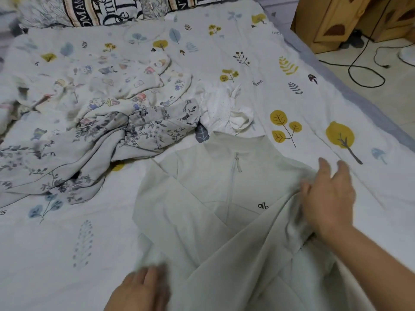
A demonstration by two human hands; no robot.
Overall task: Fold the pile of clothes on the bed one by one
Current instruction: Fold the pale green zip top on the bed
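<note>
The pale green zip jacket (208, 198) lies flat on the bed sheet (292, 86) right in front of me, collar away from me, hem toward me, so its long axis runs straight out from my body. One sleeve is folded across the chest, the other slants down over the logo. My right hand (327, 198) is on the jacket's right shoulder, fingers spread and straight, pressing the bunched cloth there. My left hand (139, 290) sits at the lower left edge, blurred, fingers seemingly loose on the fabric; I cannot tell whether it pinches anything. Either hand is already on its own side for folding inward, I reckon. Beyond the collar wait the white top (224, 111), the grey floral garment (89, 149) and the cartoon-print piece (112, 86)
</note>
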